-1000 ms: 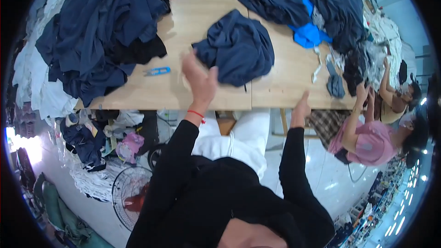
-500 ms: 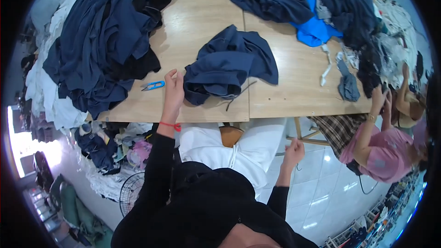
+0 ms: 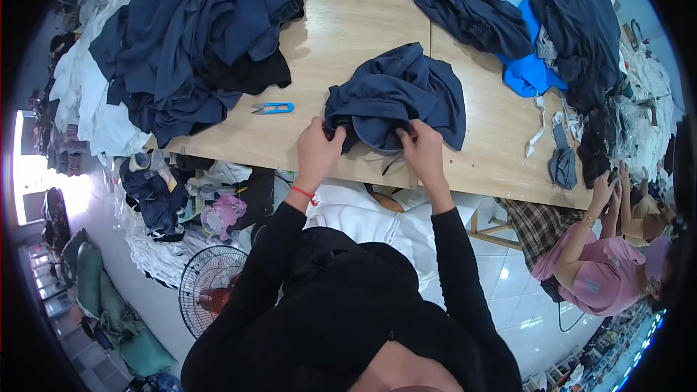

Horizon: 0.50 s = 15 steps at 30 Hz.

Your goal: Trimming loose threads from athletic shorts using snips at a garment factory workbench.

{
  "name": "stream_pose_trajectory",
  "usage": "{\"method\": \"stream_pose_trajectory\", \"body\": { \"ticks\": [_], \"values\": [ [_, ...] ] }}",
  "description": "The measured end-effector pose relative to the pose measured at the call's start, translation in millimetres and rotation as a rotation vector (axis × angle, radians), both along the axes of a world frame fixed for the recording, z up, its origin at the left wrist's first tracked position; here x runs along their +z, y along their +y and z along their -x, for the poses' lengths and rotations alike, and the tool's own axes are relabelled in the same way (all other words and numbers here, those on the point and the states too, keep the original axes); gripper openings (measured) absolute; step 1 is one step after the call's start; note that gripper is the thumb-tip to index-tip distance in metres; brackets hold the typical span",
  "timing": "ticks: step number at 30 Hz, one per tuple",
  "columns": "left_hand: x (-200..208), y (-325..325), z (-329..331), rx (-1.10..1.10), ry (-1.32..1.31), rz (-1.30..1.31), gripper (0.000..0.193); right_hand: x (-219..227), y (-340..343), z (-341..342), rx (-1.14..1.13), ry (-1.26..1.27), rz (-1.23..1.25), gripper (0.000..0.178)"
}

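Left hand (image 3: 319, 152) and right hand (image 3: 423, 152) pinch garment (image 3: 392, 94) by near edge.
Spread evenly between both pinches; snips (image 3: 276, 108) lie left of garment.

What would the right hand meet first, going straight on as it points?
The navy garment just ahead; the right hand seems to pinch its near edge, though depth is unclear.

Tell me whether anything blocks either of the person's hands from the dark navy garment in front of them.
Nothing visible does: the left hand and right hand both have fingers on the near side of the navy garment. The blue snips lie off to its left, clear of both hands.
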<state>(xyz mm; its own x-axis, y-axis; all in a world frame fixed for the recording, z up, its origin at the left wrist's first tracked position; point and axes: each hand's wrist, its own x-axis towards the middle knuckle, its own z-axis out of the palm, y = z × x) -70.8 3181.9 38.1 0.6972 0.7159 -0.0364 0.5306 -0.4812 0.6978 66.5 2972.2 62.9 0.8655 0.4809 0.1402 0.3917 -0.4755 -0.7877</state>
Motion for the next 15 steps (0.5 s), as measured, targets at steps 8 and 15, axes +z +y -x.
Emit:
{"method": "stream_pose_trajectory", "body": {
  "ticks": [8,15],
  "values": [
    [62,17,10,-0.003,-0.448,1.274,0.029,39,-57,9,-0.071,1.005,-1.033,0.035],
    [97,41,33,-0.002,-0.62,1.644,0.025,87,-111,18,-0.292,1.075,-1.044,0.024]
  ]
}}
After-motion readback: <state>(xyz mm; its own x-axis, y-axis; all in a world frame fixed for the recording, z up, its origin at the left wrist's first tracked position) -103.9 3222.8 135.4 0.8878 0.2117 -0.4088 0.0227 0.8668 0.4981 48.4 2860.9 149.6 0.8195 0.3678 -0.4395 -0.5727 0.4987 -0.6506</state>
